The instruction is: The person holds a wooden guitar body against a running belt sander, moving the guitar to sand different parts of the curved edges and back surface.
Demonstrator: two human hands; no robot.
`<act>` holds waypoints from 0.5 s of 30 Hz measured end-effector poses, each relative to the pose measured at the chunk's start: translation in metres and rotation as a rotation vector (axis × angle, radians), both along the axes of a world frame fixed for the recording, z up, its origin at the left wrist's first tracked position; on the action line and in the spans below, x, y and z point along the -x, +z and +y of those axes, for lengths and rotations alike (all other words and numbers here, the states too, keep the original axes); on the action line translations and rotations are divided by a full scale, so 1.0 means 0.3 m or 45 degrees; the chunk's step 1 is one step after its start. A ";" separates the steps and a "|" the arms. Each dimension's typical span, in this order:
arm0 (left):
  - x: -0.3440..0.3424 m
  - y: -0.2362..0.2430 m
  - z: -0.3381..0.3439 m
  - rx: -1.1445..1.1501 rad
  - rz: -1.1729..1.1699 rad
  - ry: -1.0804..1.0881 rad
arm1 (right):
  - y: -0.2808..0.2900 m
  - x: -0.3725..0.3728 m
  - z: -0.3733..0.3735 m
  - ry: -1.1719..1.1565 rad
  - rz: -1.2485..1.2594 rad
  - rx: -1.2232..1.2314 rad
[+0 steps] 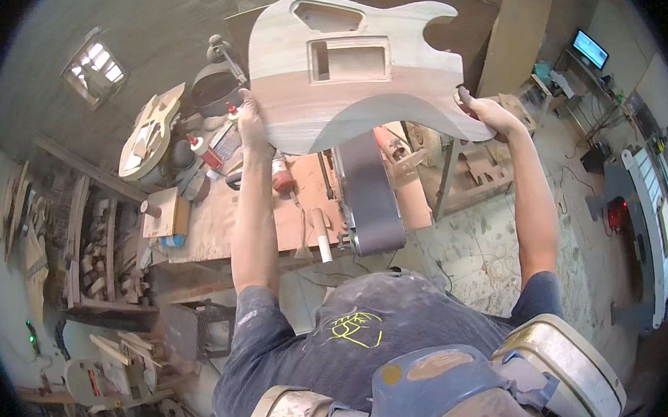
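Note:
An unfinished wooden guitar body [277, 57] is held up in front of me, showing two routed cavities and a curved, shaded contour along its lower edge. My left hand [252, 127] is closed on its left edge, and my right hand [490, 116] grips the lower right edge near the cutaway. Below the body is a belt sander [372, 202] with a dark wide belt, on the workbench [212, 236]. Red-and-white glue bottles [204, 150] stand to the left, and a white tube [322, 240] lies beside the sander.
A second guitar body [145, 160] sits back left beside a dark lamp [209, 85]. Shelves of wood offcuts [98, 264] line the left wall. At right are a lit monitor [588, 49], a pale machine or frame [645, 233] and cables [568, 176] on the floor. A respirator [430, 368] hangs at my chest.

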State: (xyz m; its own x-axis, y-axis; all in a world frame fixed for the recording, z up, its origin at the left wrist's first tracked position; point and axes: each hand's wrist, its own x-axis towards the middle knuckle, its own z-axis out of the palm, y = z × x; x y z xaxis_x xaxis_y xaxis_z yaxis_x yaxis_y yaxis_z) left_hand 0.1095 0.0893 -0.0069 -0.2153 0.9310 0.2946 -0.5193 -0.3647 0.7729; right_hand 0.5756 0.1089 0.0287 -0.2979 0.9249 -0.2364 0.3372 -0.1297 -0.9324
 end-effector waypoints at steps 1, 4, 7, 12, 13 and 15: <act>-0.011 0.011 -0.005 -0.001 -0.002 0.012 | -0.012 -0.010 0.008 -0.014 0.015 -0.002; -0.010 0.016 -0.021 -0.021 -0.009 0.019 | 0.020 0.014 -0.009 -0.023 -0.080 -0.020; 0.001 0.016 -0.018 -0.023 -0.050 -0.030 | 0.020 0.025 -0.009 -0.064 -0.153 -0.078; -0.012 0.030 -0.010 -0.043 -0.020 -0.053 | -0.023 -0.003 0.015 -0.052 -0.097 -0.117; -0.009 0.030 -0.013 -0.036 -0.021 -0.049 | -0.009 0.018 -0.001 -0.086 -0.129 -0.187; -0.006 0.031 -0.015 -0.050 -0.026 -0.058 | -0.011 0.021 0.004 -0.122 -0.159 -0.257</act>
State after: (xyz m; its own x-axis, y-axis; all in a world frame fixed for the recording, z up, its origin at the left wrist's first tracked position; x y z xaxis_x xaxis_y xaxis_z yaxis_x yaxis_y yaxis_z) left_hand 0.1114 0.0849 0.0025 -0.1790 0.9279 0.3270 -0.5516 -0.3699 0.7476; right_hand 0.5692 0.1101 0.0253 -0.1867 0.9796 -0.0738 0.4465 0.0177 -0.8946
